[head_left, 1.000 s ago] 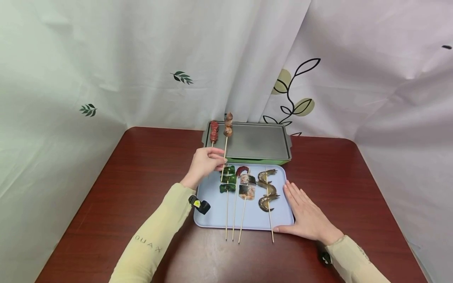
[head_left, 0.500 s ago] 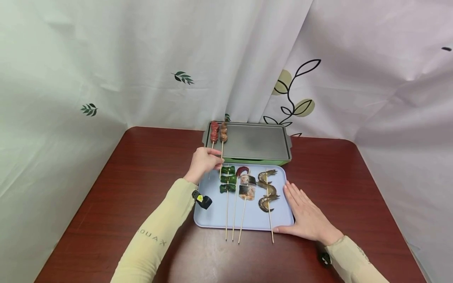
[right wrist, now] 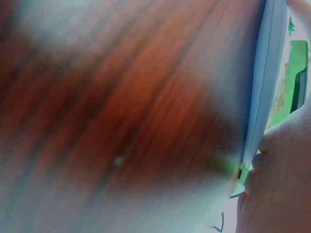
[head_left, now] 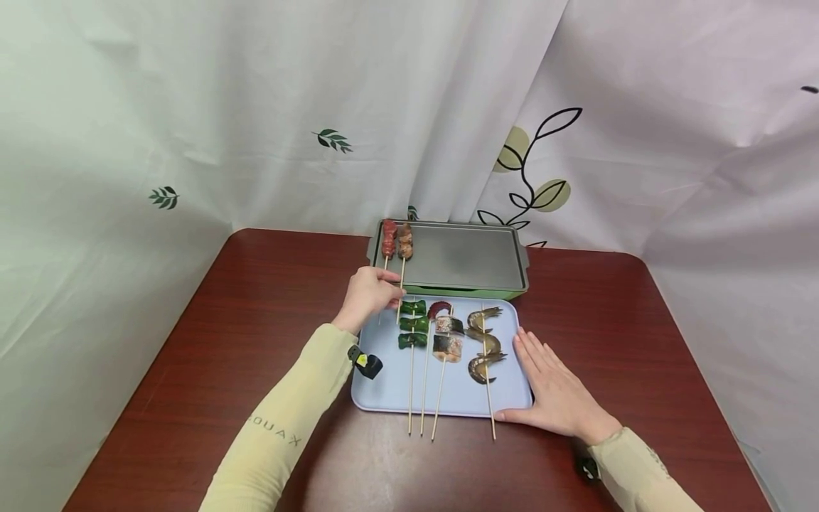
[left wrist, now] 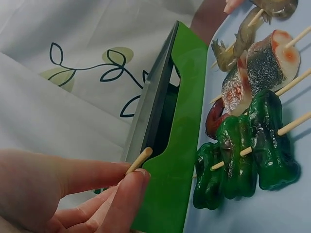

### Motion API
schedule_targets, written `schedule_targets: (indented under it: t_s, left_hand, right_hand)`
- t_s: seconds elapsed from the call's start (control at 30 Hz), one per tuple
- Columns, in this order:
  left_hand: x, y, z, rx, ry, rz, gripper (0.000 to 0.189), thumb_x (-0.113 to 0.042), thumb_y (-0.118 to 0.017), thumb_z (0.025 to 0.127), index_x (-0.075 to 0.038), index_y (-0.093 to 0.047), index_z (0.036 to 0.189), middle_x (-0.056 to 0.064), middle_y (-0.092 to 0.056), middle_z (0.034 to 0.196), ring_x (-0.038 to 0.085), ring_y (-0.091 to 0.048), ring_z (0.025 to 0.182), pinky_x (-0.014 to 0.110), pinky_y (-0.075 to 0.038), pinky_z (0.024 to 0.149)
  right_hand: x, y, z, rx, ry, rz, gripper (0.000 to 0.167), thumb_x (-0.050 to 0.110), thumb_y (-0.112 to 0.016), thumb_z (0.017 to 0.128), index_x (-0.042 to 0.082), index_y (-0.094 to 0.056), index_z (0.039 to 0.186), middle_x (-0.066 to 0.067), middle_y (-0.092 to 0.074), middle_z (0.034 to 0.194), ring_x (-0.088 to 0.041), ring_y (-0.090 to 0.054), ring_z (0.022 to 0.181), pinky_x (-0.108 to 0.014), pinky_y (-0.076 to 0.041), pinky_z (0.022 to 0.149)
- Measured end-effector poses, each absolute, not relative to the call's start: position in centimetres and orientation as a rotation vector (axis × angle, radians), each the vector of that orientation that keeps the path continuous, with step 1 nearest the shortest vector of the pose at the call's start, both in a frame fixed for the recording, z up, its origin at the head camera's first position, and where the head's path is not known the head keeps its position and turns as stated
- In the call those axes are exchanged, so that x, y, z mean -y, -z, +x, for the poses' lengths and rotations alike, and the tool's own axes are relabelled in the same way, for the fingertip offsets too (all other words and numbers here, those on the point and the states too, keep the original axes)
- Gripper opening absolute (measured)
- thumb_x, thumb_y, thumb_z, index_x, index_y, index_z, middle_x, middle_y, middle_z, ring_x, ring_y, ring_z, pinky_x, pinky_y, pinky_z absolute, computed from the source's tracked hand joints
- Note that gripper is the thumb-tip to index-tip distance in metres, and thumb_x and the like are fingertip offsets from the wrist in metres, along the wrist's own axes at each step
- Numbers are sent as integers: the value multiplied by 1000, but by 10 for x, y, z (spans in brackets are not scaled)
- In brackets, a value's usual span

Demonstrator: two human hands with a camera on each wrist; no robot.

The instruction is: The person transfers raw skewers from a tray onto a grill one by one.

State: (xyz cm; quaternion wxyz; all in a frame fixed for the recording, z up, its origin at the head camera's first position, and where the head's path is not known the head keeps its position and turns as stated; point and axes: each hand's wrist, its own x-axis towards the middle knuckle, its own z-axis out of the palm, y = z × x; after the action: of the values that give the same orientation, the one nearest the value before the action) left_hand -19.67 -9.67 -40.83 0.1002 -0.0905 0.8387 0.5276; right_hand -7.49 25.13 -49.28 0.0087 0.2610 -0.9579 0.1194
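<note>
While left hand (head_left: 366, 293) pinches brown skewer (head_left: 405, 243), seemingly lowered onto griddle (head_left: 466, 254), right hand (head_left: 555, 390) flat.

Place: from my distance I see a small curtained space; home or studio, I cannot tell.
Table (head_left: 275, 341): dark red wood with visible grain.
Curtain (head_left: 275, 107): white, leaf-printed, hanging behind and along both sides.
Grill (head_left: 467, 256): flat tabletop kind, a tray (head_left: 384, 398) of skewers (head_left: 448, 347) before it.
</note>
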Motion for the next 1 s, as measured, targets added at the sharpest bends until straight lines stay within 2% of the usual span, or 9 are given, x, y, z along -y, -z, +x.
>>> schedule_targets:
  t_s: [0.4,0.63,0.8,1.0]
  left_hand:
    - [106,402,-185,-2571,-1508,-158,31,-15,-83,86,-3,-74,113,7,-76,85,16,-72,68,31,-60,62]
    - [113,397,-174,-2576,-1562,-93,36,-20,-83,87,-3,-74,117,7,-76,89,18,-74,71,36,-63,69]
    - [117,388,-161,-2538,-1639,-71,40,-24,-84,87,-3,-73,119,6,-76,91,22,-74,76,35,-63,71]
    - [119,385,-141,-2465,-1715,-7,40,-24,-84,87,-4,-73,120,6,-76,94,20,-74,77,36,-63,75]
  right_hand:
    - [-252,495,-75,2974,-371,823,130,85,-65,74,-8,-27,156,-24,-20,164,-39,-21,150,-48,-20,123]
    - [-252,495,-74,2974,-370,826,130,85,-65,74,-9,-27,156,-24,-19,164,-39,-21,150,-47,-18,124]
    - [-252,494,-75,2978,-369,828,130,85,-64,74,-8,-27,156,-24,-19,165,-39,-20,150,-47,-19,123]
    - [-252,494,-77,2983,-362,828,130,85,-64,74,-8,-26,156,-23,-19,165,-39,-20,150,-49,-21,123]
